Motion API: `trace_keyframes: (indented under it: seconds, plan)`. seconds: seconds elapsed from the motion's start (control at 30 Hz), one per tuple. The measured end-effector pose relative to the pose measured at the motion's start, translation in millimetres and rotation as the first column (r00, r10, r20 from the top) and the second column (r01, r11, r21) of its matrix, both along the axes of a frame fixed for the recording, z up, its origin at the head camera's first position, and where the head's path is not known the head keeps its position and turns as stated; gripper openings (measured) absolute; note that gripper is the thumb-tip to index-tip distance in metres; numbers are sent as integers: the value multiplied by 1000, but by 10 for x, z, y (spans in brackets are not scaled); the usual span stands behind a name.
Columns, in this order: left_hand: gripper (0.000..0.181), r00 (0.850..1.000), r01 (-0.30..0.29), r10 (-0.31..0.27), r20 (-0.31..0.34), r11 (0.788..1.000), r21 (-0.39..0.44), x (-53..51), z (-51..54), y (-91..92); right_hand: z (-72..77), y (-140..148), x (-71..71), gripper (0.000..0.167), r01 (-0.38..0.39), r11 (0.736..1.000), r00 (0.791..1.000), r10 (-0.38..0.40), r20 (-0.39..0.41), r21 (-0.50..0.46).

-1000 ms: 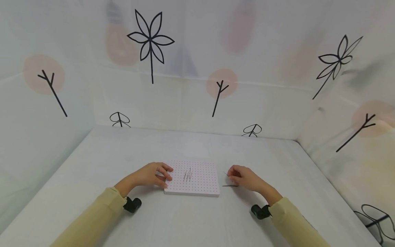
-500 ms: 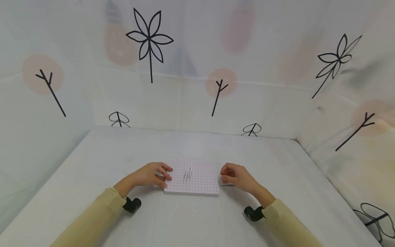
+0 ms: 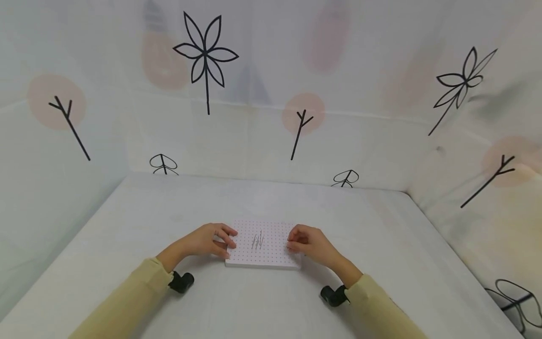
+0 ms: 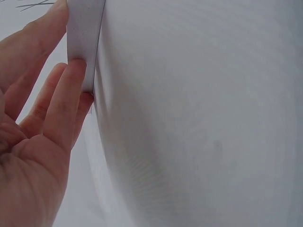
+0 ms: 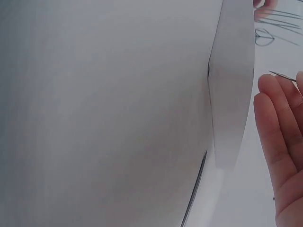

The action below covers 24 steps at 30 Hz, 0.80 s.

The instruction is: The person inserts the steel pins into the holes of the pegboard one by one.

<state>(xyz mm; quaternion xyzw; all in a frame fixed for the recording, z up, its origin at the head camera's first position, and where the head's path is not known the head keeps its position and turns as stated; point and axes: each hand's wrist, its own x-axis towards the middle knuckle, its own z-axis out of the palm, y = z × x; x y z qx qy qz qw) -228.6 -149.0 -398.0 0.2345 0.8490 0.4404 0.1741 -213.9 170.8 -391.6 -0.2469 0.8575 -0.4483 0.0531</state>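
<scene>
A white board [image 3: 267, 259] with a grid of small holes lies on the table, and several thin needles [image 3: 257, 241] stand in its left half. My left hand [image 3: 208, 240] rests at the board's left edge. In the left wrist view its fingertips [image 4: 75, 66] touch the board's side. Over the board's right edge, apart from it, my right hand [image 3: 311, 244] pinches a thin needle [image 5: 282, 75] whose pointed tip shows in the right wrist view. Part of that needle is hidden by the fingers.
On the white-covered table [image 3: 267, 306], right of the board, lies a dark thin pointed thing [image 5: 195, 189]. A patterned cloth wall [image 3: 250, 136] stands behind and at both sides. Each wrist carries a black camera [image 3: 333, 295].
My right hand has moved left with the needle, from beside the dark pointed thing to above the board's right edge. My left hand and the standing needles stay where they were.
</scene>
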Motion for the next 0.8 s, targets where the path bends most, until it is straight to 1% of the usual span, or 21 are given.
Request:
trace_keyframes:
  seconds: [0.13, 0.2, 0.53, 0.63, 0.8]
  plan:
    - [20, 1000, -6, 6, 6, 1000, 0, 6, 6, 6, -7, -71, -1, 10, -29, 999, 999, 28, -20, -19]
    - [20, 1000, -7, 7, 8, 1000, 0, 9, 12, 6, -6, -106, 4, 10, -35, 999, 999, 35, -16, -27]
    - [19, 1000, 5, -5, 3, 1000, 1, 2, 3, 2, -24, -253, 5, 6, -66, 998, 997, 65, -28, -22]
    - [19, 1000, 7, -7, -5, 1000, -1, 5, 6, 0, -27, -299, 6, 4, -80, 996, 997, 79, -22, -30]
    - [19, 1000, 6, -6, -6, 1000, -2, 9, 3, -1, -26, -359, 15, 8, -87, 996, 996, 87, 0, -34]
